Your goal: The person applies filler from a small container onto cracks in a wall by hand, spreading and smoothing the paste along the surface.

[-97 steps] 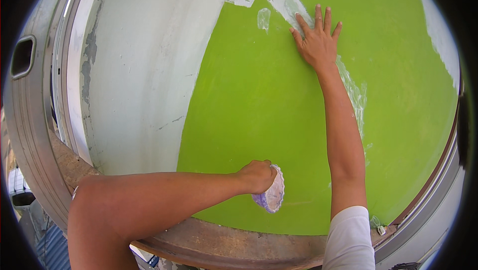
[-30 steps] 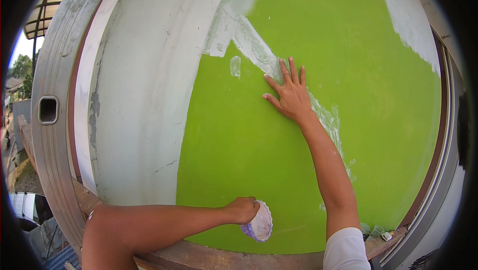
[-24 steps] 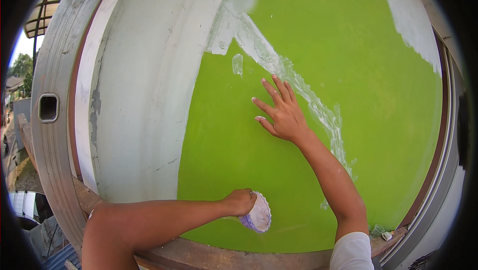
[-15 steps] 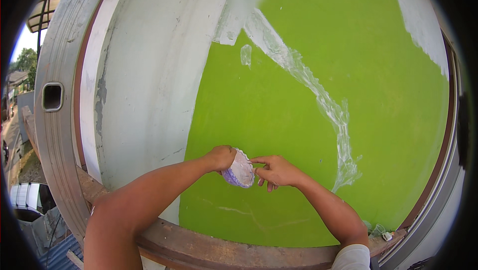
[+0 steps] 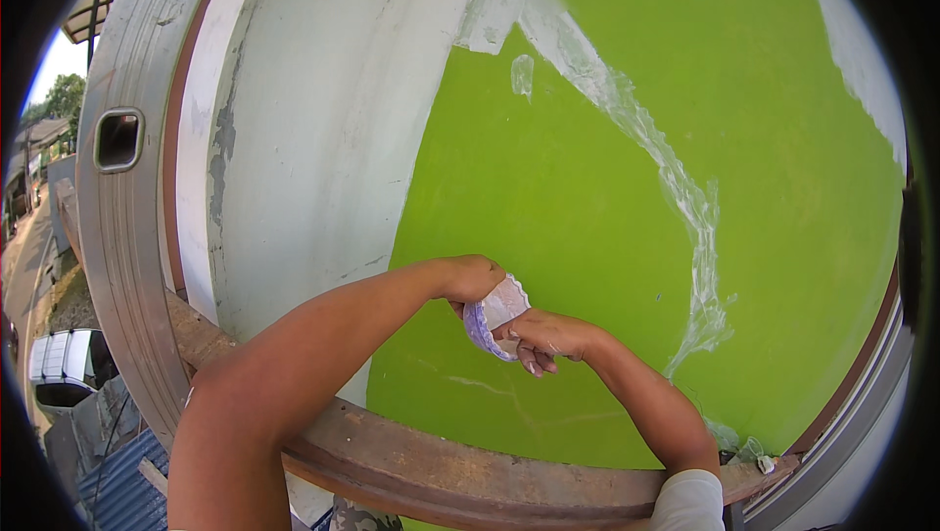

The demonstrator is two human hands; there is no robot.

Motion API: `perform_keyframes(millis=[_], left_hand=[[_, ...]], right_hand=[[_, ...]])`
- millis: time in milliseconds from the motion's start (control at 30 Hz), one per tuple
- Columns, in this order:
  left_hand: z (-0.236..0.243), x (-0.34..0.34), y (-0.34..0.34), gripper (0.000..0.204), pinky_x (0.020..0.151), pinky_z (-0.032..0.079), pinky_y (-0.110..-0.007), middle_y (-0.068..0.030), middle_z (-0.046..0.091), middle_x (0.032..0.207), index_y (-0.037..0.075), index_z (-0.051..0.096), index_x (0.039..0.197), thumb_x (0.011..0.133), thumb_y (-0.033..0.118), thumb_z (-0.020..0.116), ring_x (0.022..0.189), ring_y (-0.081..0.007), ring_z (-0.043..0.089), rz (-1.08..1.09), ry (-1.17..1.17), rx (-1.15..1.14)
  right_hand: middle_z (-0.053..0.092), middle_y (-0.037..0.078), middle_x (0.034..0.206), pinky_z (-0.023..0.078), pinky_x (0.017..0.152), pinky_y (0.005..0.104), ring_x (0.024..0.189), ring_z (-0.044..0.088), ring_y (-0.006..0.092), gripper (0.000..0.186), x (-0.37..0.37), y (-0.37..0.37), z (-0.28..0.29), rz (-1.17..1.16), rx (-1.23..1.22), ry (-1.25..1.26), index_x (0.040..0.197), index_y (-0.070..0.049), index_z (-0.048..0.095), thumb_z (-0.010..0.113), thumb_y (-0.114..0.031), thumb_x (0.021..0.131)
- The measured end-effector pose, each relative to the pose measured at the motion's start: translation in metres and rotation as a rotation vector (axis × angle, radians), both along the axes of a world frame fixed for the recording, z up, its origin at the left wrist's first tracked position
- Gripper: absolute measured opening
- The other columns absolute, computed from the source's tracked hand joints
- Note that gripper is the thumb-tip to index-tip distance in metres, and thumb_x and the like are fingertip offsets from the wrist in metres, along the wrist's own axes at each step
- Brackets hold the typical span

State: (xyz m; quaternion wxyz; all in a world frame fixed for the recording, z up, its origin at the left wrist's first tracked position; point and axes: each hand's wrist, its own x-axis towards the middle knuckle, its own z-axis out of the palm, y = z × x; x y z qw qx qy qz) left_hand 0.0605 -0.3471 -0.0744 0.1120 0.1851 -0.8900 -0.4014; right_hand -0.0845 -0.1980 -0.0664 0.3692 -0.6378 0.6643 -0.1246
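Observation:
My left hand (image 5: 477,277) is closed on the upper left rim of a small purple-and-white bowl (image 5: 480,327) with a scalloped edge. The bowl tilts toward me, and pale paste (image 5: 503,304) coats its inside. From the other side my right hand (image 5: 550,337) reaches over the rim, its index finger inside the bowl and the tip hard to see. The remaining fingers hang loosely bent below the rim, with whitish smears on them and no tool in view. Behind both hands rises a bright green wall (image 5: 568,237) with a long, rough white streak of filler (image 5: 697,228).
A brown beam (image 5: 450,462) crosses low in front of me, with a crumpled clear plastic piece (image 5: 749,450) at its right end. On the left stand a pale pillar (image 5: 313,139) and a metal rail (image 5: 122,237). Far below are a road and a parked vehicle (image 5: 64,365).
My right hand has moved from beside the bowl's rim to inside it. The bowl and my left hand appear slightly higher and farther right, as the whole view has shifted.

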Motion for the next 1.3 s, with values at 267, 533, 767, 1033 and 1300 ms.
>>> perform_keyframes(millis=[267, 533, 767, 1033, 1300], left_hand=[[0.021, 0.019, 0.007, 0.048, 0.080, 0.060, -0.042, -0.0174, 0.061, 0.120, -0.002, 0.057, 0.126, 0.105, 0.031, 0.029, 0.095, -0.0264, 0.067, -0.036, 0.001, 0.131], [0.039, 0.039, -0.013, 0.047, 0.083, 0.061, -0.044, -0.0187, 0.062, 0.122, -0.003, 0.057, 0.126, 0.103, 0.027, 0.029, 0.098, -0.0298, 0.068, 0.008, 0.089, 0.213], [0.077, 0.068, -0.028, 0.049, 0.085, 0.061, -0.043, -0.0180, 0.066, 0.117, -0.003, 0.059, 0.124, 0.102, 0.029, 0.029, 0.095, -0.0287, 0.070, 0.063, 0.181, 0.241], [0.080, 0.090, -0.059, 0.049, 0.082, 0.062, -0.042, -0.0189, 0.067, 0.116, -0.003, 0.060, 0.122, 0.102, 0.028, 0.029, 0.093, -0.0291, 0.071, 0.169, 0.209, 0.227], [0.071, 0.123, -0.077, 0.048, 0.079, 0.063, -0.041, -0.0179, 0.068, 0.114, -0.003, 0.062, 0.119, 0.100, 0.029, 0.032, 0.088, -0.0284, 0.072, 0.232, 0.152, 0.255]], right_hand=[[0.057, 0.009, 0.058, 0.041, 0.041, 0.0260, 0.043, 0.052, 0.0123, 0.050, -0.009, 0.009, 0.016, 0.133, -0.007, -0.101, 0.136, 0.001, 0.056, 0.046, -0.022, 0.093], [0.052, 0.002, 0.062, 0.038, 0.041, 0.0254, 0.043, 0.044, 0.0103, 0.039, 0.002, 0.006, 0.033, -0.011, -0.203, -0.472, 0.125, -0.003, 0.059, 0.049, -0.015, 0.089], [0.059, 0.004, 0.089, 0.047, 0.051, 0.0269, 0.060, 0.052, 0.0108, 0.044, 0.023, -0.090, 0.178, -0.081, -1.119, -0.127, 0.133, -0.003, 0.057, 0.054, -0.017, 0.091], [0.053, 0.015, 0.135, 0.044, 0.100, 0.0492, 0.126, 0.048, 0.0342, 0.053, 0.031, -0.216, 0.357, -0.405, -1.684, 1.217, 0.141, -0.026, 0.054, 0.054, -0.022, 0.088], [0.049, 0.008, 0.127, 0.047, 0.092, 0.0507, 0.123, 0.046, 0.0290, 0.056, 0.054, -0.246, 0.380, -0.672, -1.338, 1.636, 0.144, -0.050, 0.045, 0.045, -0.020, 0.097]])
